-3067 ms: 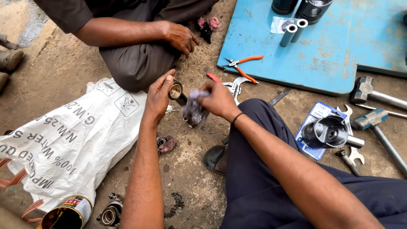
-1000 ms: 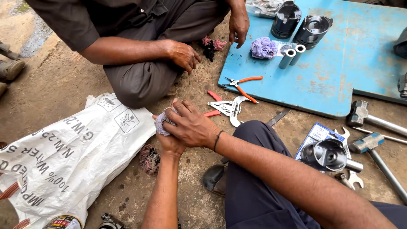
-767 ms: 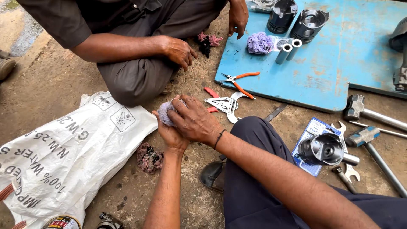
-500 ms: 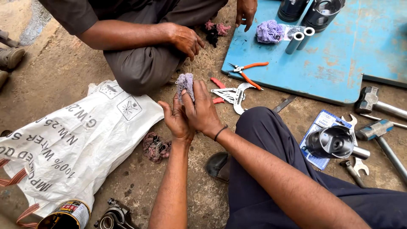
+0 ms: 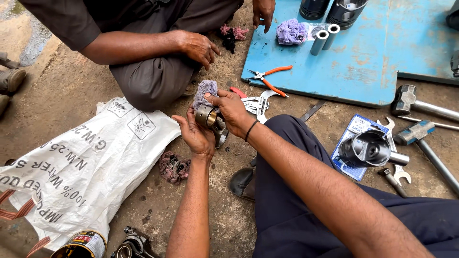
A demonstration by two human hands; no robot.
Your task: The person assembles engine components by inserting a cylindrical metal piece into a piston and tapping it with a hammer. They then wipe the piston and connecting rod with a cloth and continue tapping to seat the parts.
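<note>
Apparently hands (image 5: 210, 124) around connecting rod (image 5: 213, 122).

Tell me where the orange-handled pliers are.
In the head view, the orange-handled pliers lie on the blue board near its lower left corner, just beyond the right hand and below the purple rag.

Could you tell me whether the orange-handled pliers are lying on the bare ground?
No, the orange-handled pliers lie on the blue board, near its lower left corner, not on the ground.
</note>
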